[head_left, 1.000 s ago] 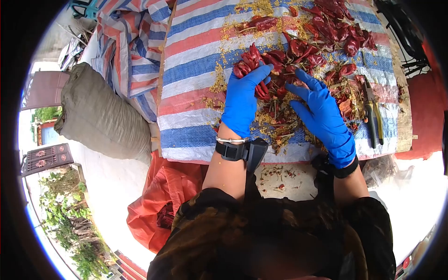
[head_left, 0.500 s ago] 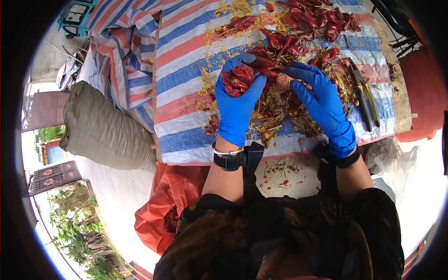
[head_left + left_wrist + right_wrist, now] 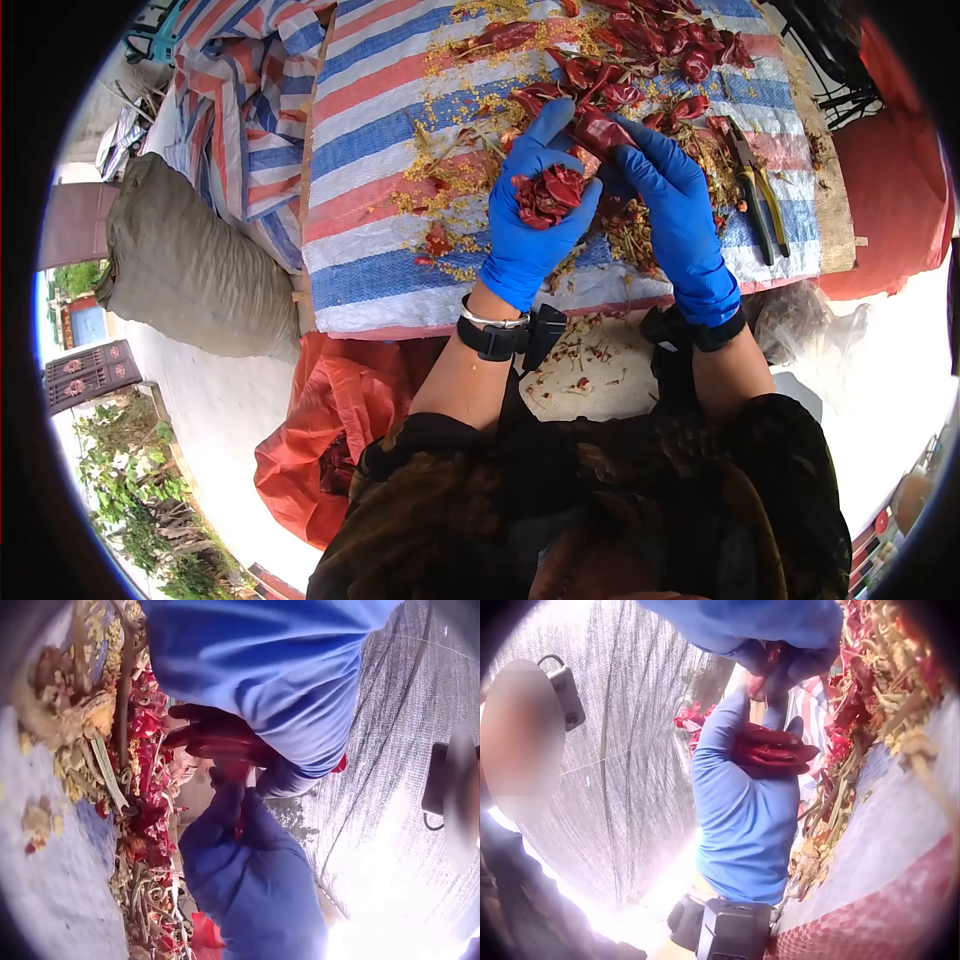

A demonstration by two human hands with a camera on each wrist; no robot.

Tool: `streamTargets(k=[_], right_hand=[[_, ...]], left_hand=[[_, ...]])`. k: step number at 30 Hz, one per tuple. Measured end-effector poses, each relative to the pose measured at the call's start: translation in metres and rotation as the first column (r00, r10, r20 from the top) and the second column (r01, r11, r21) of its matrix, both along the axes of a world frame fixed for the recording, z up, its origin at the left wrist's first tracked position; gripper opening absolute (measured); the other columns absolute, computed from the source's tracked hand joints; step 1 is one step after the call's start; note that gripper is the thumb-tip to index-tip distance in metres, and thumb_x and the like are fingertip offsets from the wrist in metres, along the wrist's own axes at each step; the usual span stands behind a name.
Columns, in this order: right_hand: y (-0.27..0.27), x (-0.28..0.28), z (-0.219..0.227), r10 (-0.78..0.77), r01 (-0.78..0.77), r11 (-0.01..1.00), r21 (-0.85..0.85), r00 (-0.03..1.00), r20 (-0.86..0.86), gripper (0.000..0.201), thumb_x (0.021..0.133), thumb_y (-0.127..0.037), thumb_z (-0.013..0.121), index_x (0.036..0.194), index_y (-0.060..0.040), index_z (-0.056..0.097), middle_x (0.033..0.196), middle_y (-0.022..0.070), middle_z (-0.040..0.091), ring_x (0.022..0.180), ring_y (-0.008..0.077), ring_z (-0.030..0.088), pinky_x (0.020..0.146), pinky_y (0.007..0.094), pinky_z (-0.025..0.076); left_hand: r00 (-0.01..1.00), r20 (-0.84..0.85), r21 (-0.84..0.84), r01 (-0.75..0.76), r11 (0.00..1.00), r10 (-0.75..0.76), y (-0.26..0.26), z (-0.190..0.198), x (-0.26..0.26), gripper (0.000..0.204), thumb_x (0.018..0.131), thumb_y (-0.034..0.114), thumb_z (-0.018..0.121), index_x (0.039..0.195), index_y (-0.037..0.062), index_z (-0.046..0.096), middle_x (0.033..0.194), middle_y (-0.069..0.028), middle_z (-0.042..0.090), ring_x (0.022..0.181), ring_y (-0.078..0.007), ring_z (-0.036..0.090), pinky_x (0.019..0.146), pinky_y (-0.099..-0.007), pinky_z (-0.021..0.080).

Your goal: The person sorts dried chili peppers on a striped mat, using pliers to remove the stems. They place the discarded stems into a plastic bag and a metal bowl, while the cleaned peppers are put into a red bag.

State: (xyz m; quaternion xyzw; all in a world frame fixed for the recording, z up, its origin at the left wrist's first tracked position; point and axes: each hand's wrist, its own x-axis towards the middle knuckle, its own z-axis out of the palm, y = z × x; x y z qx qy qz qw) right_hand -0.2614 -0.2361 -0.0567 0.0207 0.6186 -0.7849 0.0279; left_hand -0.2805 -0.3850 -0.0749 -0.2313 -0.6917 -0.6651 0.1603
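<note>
Both hands wear blue gloves. The left hand (image 3: 525, 245) grips a bunch of dried red chilies (image 3: 550, 196) against its palm, cut or broken ends facing up. In the right wrist view, their pointed tips (image 3: 776, 754) stick out past the palm. One more dried chili (image 3: 600, 133) spans the gap between the hands. The right hand (image 3: 685, 220) pinches it between thumb and fingers, and the left fingertips are right at its other end. Beneath the hands lie yellow seeds, stems and chili scraps (image 3: 630, 235).
A striped woven sheet (image 3: 370, 190) covers the table. More dried chilies (image 3: 690, 50) lie toward the far side. Pliers with black and yellow handles (image 3: 758, 195) rest at right. A full sack (image 3: 200, 265) stands left, and an open red bag (image 3: 335, 420) sits below the front edge.
The left hand has turned to bring its bunch of chilies palm-up. The right hand has moved from over the scraps to pinching a single chili beside the left hand.
</note>
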Motion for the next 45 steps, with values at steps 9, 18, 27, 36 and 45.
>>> streamTargets(k=[9, 18, 27, 36, 45], right_hand=[[-0.021, 0.000, -0.002, 0.028, -0.040, 0.984, -0.172, 0.997, -0.072, 0.039, 0.092, -0.011, 0.049, 0.129, -0.0032, 0.044, 0.120, 0.0068, 0.054, 0.100, 0.0107, 0.054, 0.080, 0.0255, 0.048], [-0.011, 0.001, 0.005, 0.091, 0.110, 0.823, 0.557, 0.943, -0.320, 0.041, 0.081, -0.016, 0.065, 0.120, -0.0094, 0.055, 0.099, 0.0020, 0.053, 0.078, 0.0116, 0.048, 0.072, 0.0227, 0.041], [-0.003, 0.003, 0.009, -0.125, 0.166, 0.941, 0.296, 0.980, -0.152, 0.025, 0.075, -0.019, 0.073, 0.087, -0.0025, 0.059, 0.083, 0.0031, 0.056, 0.076, 0.0090, 0.051, 0.066, 0.0254, 0.043], [0.007, -0.001, 0.004, 0.044, 0.261, 0.832, 0.490, 0.849, -0.527, 0.004, 0.081, -0.006, 0.063, 0.083, -0.0034, 0.062, 0.077, 0.0031, 0.056, 0.074, 0.0140, 0.052, 0.065, 0.0260, 0.043], [0.000, 0.007, 0.008, -0.156, 0.157, 0.976, -0.153, 0.988, 0.018, 0.010, 0.084, -0.013, 0.061, 0.089, -0.0039, 0.063, 0.081, 0.0013, 0.063, 0.068, 0.0062, 0.051, 0.063, 0.0195, 0.041]], left_hand=[[0.757, 0.546, 0.573, -0.027, 0.819, -0.357, -0.004, 0.004, 0.005, 0.031, 0.075, 0.001, 0.068, 0.104, 0.0063, 0.055, 0.095, -0.0045, 0.064, 0.075, -0.0121, 0.063, 0.067, -0.0254, 0.052], [0.847, 0.513, 0.411, -0.100, 0.906, -0.139, -0.009, 0.003, 0.000, 0.033, 0.073, -0.002, 0.066, 0.102, 0.0060, 0.052, 0.094, -0.0046, 0.062, 0.083, -0.0106, 0.059, 0.071, -0.0228, 0.048], [0.994, 0.100, -0.139, -0.026, 0.990, 0.040, 0.003, -0.019, 0.005, 0.037, 0.069, 0.003, 0.071, 0.098, 0.0075, 0.049, 0.088, -0.0056, 0.058, 0.078, -0.0130, 0.057, 0.070, -0.0267, 0.047], [0.930, 0.360, 0.153, 0.017, 0.988, -0.072, 0.012, 0.004, 0.013, 0.041, 0.066, 0.005, 0.076, 0.100, 0.0053, 0.053, 0.091, -0.0043, 0.060, 0.082, -0.0124, 0.057, 0.073, -0.0265, 0.048], [0.853, 0.497, 0.287, 0.010, 0.958, -0.158, 0.007, -0.001, 0.018, 0.038, 0.071, 0.001, 0.074, 0.104, 0.0020, 0.055, 0.091, -0.0044, 0.062, 0.084, -0.0103, 0.058, 0.077, -0.0250, 0.049]])
